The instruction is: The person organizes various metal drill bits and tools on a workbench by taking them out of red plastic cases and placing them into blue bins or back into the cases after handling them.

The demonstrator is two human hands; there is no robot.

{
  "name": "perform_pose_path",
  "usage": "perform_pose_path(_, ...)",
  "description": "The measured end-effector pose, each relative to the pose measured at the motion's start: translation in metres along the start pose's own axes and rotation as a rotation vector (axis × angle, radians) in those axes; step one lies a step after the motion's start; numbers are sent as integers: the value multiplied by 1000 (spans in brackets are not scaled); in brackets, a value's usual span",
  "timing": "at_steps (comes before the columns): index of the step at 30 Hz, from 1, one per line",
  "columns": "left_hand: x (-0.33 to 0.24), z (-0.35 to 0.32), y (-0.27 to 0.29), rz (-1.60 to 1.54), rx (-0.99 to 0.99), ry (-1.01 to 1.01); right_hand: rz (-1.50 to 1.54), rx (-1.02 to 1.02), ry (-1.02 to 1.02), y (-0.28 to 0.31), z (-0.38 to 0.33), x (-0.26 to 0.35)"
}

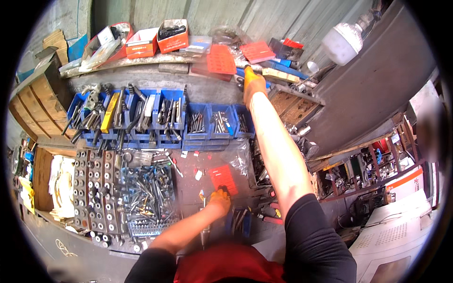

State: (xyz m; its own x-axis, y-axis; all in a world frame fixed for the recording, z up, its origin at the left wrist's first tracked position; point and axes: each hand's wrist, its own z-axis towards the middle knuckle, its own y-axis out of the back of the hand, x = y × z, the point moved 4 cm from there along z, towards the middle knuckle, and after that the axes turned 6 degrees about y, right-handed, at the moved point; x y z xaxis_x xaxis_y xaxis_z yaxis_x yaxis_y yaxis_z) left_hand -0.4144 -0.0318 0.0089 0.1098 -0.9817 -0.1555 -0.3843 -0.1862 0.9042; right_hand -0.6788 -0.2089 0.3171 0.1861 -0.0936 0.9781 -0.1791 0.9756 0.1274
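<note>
My left hand [220,202], in an orange-yellow work glove, is at the lower edge of a flat red case [222,177] lying on the bench. Its fingers are curled, and a small dark shape shows at their tips; what they hold is hidden. My right arm stretches far forward. The gloved right hand [255,85] is at the back shelf, near another flat red case [220,60] and a pale wooden strip [285,75]. Its fingertips are too blurred to show a grip.
Blue bins [207,120] of drill bits and tools stand at the back. A tray [150,193] heaped with cutters and a rack [96,188] of collet-like parts lie left. A lamp [342,43] hangs upper right. Open boxes [142,43] line the shelf. A wooden tray [293,106] sits right.
</note>
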Motion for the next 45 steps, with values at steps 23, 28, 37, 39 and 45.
perform_pose_path(23,61,-102,41,-1031,-478,-141,-183,400,26,-49,-19,-7)
perform_pose_path(28,61,-101,27,-980,-481,-166,529,216,-298,-76,-11,-11)
perform_pose_path(37,59,-106,-6,-1144,-602,-166,672,47,-214,-82,25,-14)
perform_pose_path(39,63,-111,-6,-1122,-629,-100,814,127,-123,-65,16,-9)
perform_pose_path(45,55,-80,-60,-1711,-212,-280,882,388,215,8,-62,36)
